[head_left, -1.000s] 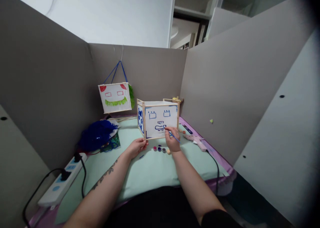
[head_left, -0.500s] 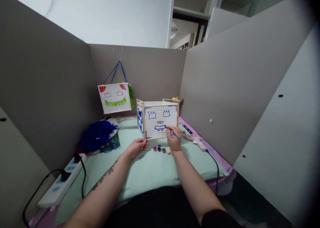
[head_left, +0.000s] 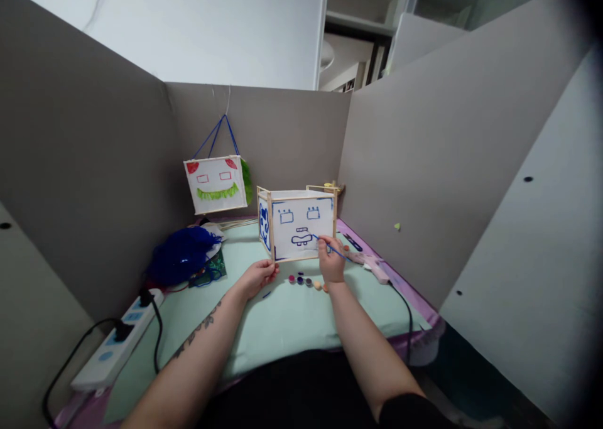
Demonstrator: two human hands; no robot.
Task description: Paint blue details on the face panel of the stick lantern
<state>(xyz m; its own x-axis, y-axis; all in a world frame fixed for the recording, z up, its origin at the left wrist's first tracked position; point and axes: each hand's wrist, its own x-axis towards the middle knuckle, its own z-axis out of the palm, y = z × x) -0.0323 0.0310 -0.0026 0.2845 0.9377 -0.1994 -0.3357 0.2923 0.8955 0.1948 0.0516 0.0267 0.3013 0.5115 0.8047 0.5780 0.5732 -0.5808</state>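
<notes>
A square paper lantern (head_left: 285,240) on a thin wooden frame stands on the table, a face painted in blue on its white front panel. My left hand (head_left: 259,278) is closed, pinching the frame's lower front-left corner. In my right hand (head_left: 332,262), in front of the panel's right side, is a slim blue paintbrush (head_left: 340,252); its tip is by the right end of the painted mouth. I cannot tell whether the tip touches the paper. Several small paint pots (head_left: 300,281) sit in a row on the table between my hands.
A similar lantern (head_left: 217,187) hangs by blue cords from the back partition. Blue tangled strands (head_left: 181,253) lie at the left, behind a white power strip (head_left: 115,344). A pink glue gun (head_left: 377,269) with a black cable rests at the right. Grey partitions (head_left: 438,140) enclose the table (head_left: 282,328).
My right hand and the paintbrush have shifted slightly right, uncovering more of the mouth's right end. My left hand stays at the frame's corner.
</notes>
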